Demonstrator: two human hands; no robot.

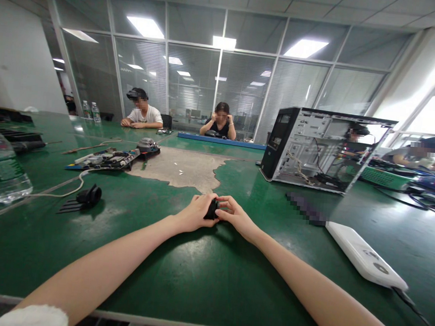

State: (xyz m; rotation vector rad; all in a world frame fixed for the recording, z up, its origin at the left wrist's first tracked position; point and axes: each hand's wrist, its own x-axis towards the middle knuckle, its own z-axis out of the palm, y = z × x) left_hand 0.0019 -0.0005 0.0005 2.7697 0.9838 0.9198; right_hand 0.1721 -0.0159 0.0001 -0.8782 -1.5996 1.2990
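Observation:
A small black object (211, 210) is held between my two hands, just above the green table (180, 274). My left hand (198, 212) is wrapped round its left side, with the thumb low. From the right, my right hand (235, 215) pinches the same object with thumb and fingertips. To the left lies a black plastic part with long prongs (84, 197). Farther back on the left is a circuit board (106, 159) with a round fan-like part (147, 145) at its end.
An open computer case (278, 142) stands at the back right. A white power bank (363, 252) with a cable lies on the right. At the left edge is a water bottle (4, 168). Two people sit across the table, others at the far right beside a green basket (384, 177).

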